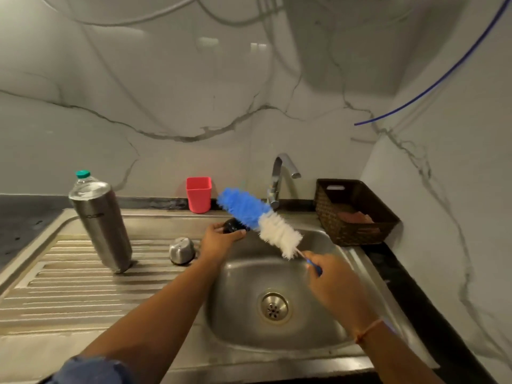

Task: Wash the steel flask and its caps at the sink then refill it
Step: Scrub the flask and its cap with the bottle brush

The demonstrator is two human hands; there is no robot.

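Scrubbing seemed to be the step in hand. The left hand (219, 239) curled its fingers round a small dark cap (231, 225) over the far rim of the sink (249, 336). The right hand (329, 275) pinched the thin handle of a bottle brush (260, 217), whose blue and white bristles slanted up and across toward that cap. Whether the bristles touched it could not be told.

The steel flask (102, 225) stood upright on the ribbed drainer of the bench, well to the left of the left hand. A domed steel cap (181, 250) lay between the flask and the left wrist, just beside the wrist. A clear water bottle (83, 180) stood behind the flask, and the tap (279, 178) rose beyond both hands.

The flask looked rigid and smooth, probably slippery once wet and, being tall, easy to tip. A full wrap round the middle of its body would likely suit it best. Both caps appeared small, light and hard, best held by the rim. The brush head looked soft, and its slim handle may flex under pressure.
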